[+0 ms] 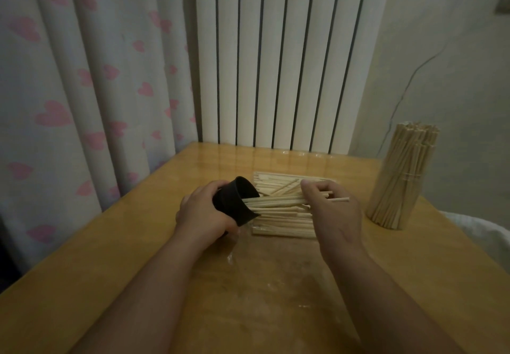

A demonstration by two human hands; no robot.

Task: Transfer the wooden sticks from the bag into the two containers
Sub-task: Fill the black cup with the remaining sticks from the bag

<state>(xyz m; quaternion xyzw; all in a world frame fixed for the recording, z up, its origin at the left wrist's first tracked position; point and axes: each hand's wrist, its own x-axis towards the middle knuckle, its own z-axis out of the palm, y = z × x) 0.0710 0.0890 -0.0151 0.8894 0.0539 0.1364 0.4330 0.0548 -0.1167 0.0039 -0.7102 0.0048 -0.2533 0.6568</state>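
My left hand [201,213] grips a black cup [234,202], tipped on its side with its mouth facing right. My right hand [331,207] holds a small bunch of wooden sticks [276,203] whose left ends reach into the cup's mouth. Under them a flat heap of loose sticks [284,225] lies on a clear plastic bag [240,236] in the middle of the wooden table [138,257]. At the right stands a second container [386,215], mostly hidden by the tall upright bundle of sticks [400,171] packed into it.
A white radiator [276,56] stands behind the table's far edge, and a curtain with pink hearts [82,78] hangs at the left. A pale wall with a thin cable [414,78] is at the right. White fabric [485,232] lies past the table's right edge.
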